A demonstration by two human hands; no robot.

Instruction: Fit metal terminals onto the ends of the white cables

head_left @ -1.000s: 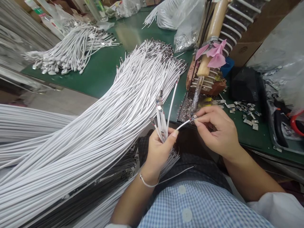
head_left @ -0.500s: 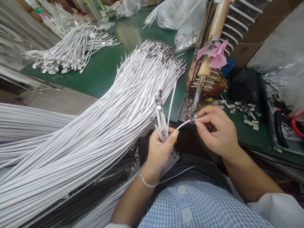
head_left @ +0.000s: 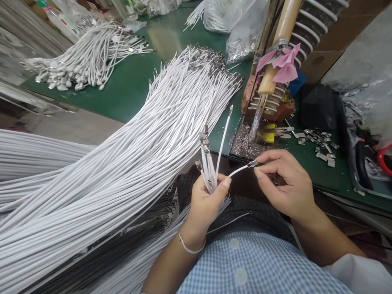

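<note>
Well, from my distant seat I have the left hand [head_left: 207, 204] folded round a small bunch of slim white cables with silver metal tips [head_left: 209, 169]. One single white cable [head_left: 238, 170] runs out past that thumb's tip towards the right hand [head_left: 284, 185], where thumb and forefinger pinch the small, flat silver connector [head_left: 252, 163] at its end. So the connector sits between my two hands, right at the right fingertips, with a trace of red wire [head_left: 248, 165] showing where it meets the cable.

I judge it very light and hard-shelled, easily twisted out of a pinch, while the cable's smooth jacket looks springy and bends readily. The join is probably the fragile part, so I would hold the metal shell by its edges and steady the cable on its white jacket, never tugging across the join.

Beyond the right fingertips, not touching them, a wooden-handled soldering iron [head_left: 268, 81] points down at a dark, crumb-strewn board [head_left: 240, 141]; I'd treat its metal end as hot. Ahead and to the right of those fingers lie loose silver connector pieces [head_left: 321, 141] on the green tabletop [head_left: 321, 179], and past the left fingers spreads a large heap of white cables [head_left: 171, 98].
</note>
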